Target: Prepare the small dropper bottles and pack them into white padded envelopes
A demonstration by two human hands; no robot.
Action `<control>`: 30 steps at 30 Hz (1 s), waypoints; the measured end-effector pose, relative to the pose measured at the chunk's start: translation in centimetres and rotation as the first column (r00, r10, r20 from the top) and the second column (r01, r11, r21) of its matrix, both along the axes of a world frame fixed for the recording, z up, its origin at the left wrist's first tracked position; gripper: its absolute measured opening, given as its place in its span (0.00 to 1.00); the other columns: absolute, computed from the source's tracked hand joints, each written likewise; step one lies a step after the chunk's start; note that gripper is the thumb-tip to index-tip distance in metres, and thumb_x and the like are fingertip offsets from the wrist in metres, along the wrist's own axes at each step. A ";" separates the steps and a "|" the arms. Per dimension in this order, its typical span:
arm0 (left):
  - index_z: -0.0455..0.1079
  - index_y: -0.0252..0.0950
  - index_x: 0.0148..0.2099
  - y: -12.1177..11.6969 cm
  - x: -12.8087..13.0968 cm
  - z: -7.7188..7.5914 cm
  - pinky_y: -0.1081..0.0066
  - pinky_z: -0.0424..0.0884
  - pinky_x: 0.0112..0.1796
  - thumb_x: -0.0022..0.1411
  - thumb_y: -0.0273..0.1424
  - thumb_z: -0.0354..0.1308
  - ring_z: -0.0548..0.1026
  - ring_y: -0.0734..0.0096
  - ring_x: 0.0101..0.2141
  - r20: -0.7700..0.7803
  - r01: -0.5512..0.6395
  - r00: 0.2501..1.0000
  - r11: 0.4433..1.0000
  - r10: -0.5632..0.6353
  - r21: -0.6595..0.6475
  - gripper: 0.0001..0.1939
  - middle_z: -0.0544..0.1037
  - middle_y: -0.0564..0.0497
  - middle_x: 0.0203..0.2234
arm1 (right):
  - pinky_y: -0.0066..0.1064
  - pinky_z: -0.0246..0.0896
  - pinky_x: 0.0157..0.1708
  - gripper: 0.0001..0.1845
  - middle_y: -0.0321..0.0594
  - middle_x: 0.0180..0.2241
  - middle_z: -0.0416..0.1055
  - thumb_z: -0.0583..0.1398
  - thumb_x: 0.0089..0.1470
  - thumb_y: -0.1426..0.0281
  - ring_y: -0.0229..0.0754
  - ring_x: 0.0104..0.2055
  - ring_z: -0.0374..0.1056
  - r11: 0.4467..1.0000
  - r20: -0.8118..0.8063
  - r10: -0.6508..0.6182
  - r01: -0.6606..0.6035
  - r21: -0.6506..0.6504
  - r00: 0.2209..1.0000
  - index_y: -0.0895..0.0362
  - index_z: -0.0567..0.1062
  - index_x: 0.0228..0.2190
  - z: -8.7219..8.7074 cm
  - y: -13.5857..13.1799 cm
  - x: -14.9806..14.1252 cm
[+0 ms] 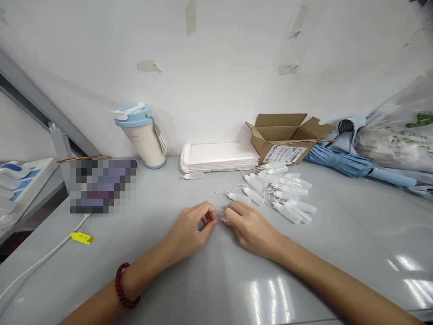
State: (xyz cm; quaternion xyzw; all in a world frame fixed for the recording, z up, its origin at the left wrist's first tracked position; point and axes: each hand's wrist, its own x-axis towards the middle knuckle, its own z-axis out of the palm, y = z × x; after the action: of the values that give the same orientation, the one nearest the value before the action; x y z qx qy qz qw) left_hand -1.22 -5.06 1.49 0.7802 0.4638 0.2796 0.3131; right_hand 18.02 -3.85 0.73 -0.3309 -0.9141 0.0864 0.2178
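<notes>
Whitish small piece (pixel 223 220): we see the right hand (pixel 248 225) pinching it, left hand (pixel 194 228) closed at the fingertips alongside, contents unclear. We judge a slack pinch could drop it; stray right knuckles could scatter the bottles (pixel 286 213) lying just beyond.

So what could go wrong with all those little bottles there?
The small whitish thing in the right hand might slip, since only fingertips seem to grip it. The little bottles lie loose on their sides close to that hand, so a bump could send some rolling.
</notes>
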 end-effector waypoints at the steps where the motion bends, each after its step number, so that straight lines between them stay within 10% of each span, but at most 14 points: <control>1: 0.61 0.38 0.31 0.0 0.0 0.0 0.73 0.66 0.32 0.57 0.24 0.49 0.70 0.75 0.27 -0.003 -0.001 1.000 1.000 0.001 -0.002 0.05 0.70 0.56 0.25 | 0.28 0.53 0.26 0.11 0.39 0.27 0.61 0.48 0.49 0.84 0.39 0.27 0.54 1.000 -0.002 0.003 -0.003 0.002 1.000 0.56 0.62 0.27 0.0 0.0 0.0; 30: 0.66 0.36 0.30 0.0 -0.4 0.4 0.71 0.65 0.31 0.60 0.25 0.48 0.68 0.70 0.29 -0.091 0.046 0.995 0.993 -0.036 0.105 0.09 0.71 0.52 0.25 | 0.28 0.57 0.30 0.08 0.41 0.30 0.62 0.49 0.54 0.81 0.39 0.30 0.59 0.999 -0.077 0.033 -0.034 -0.013 0.996 0.56 0.63 0.31 -1.1 -0.1 -0.4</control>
State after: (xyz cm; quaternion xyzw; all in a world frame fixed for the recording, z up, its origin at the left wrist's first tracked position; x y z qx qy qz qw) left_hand -1.64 -5.11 1.84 0.8170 0.4454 0.2626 0.2555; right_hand 17.59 -3.93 -0.39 -0.3135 -0.9098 0.1095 0.2490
